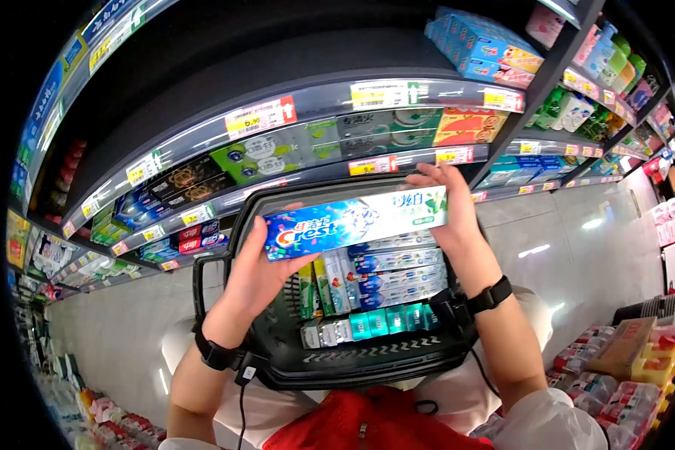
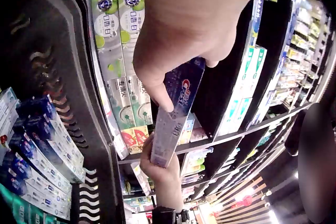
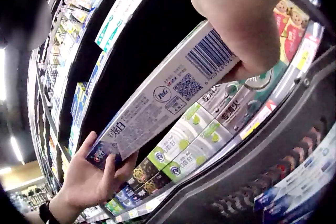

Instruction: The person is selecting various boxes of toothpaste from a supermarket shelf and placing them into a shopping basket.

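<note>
A blue and white Crest toothpaste box [image 1: 356,223] is held lengthwise above a black basket [image 1: 367,369] in the head view. The left hand [image 1: 256,271] grips its blue end between thumb and fingers. At the white and green end, the right hand [image 1: 450,214] holds the box. Both hands also show on the box [image 2: 181,108] in the left wrist view. The right wrist view shows the box's barcode side [image 3: 163,95]. Inside the basket lie several blue and white boxes [image 1: 401,277], green and yellow boxes [image 1: 315,289] and teal boxes [image 1: 390,321].
Shelves with price tags [image 1: 261,116] curve around behind the basket, holding toothpaste boxes [image 1: 277,154]. Blue boxes [image 1: 484,46] are stacked on the upper shelf at right. Grey floor [image 1: 532,244] shows on both sides. Packaged goods [image 1: 615,390] stand at lower right.
</note>
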`<state>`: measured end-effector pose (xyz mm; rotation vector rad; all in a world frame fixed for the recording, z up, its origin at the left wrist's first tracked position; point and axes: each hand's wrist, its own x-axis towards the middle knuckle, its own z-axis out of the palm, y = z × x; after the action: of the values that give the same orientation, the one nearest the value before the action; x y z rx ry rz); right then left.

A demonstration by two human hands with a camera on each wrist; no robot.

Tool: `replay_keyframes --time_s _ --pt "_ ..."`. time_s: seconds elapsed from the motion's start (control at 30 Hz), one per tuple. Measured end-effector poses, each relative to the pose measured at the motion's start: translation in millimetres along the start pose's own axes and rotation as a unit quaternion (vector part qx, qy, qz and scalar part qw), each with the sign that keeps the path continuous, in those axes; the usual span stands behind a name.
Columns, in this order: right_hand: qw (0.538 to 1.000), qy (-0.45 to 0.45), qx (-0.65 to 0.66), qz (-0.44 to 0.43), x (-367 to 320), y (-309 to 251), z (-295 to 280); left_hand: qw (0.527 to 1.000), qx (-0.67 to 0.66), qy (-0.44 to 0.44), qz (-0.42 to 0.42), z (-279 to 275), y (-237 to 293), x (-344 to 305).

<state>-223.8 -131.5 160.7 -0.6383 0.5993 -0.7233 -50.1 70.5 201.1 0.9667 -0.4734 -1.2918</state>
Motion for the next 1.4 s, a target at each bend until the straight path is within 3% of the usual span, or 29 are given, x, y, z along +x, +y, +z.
replay_keyframes --time_s 0.13,0.3,0.53,0.63,0.87,1.03,1.17,1.23,1.4 --pt "0.998 0.019 0.038 0.051 -2 15 -6 1.0 0.008 0.026 -0.008 1 -6 -3" --pt "0.994 -0.064 0.002 0.087 -22 11 -1 0.996 0.063 0.059 0.0 4 1 -4" --pt "0.991 -0.108 -0.004 0.077 -29 6 5 0.989 0.119 0.082 0.027 3 0 -5" --pt "0.991 -0.112 -0.006 0.073 -31 2 8 0.98 0.133 0.142 0.044 6 -2 -4" --pt "0.991 -0.128 -0.009 0.049 -30 -2 3 0.959 0.215 0.181 0.034 -9 -17 3" --pt "0.992 -0.126 0.007 0.029 -29 -6 3 0.961 0.246 0.121 0.03 -12 -21 4" --pt "0.99 -0.142 0.016 0.017 -26 -6 0 0.962 0.244 0.121 0.019 -13 -22 4" --pt "0.992 -0.128 -0.001 -0.003 -28 -5 1 0.941 0.315 0.123 0.012 -8 -21 3" --pt "0.994 -0.099 -0.027 -0.022 -28 -3 -1 0.965 0.242 0.105 -0.005 1 -15 0"
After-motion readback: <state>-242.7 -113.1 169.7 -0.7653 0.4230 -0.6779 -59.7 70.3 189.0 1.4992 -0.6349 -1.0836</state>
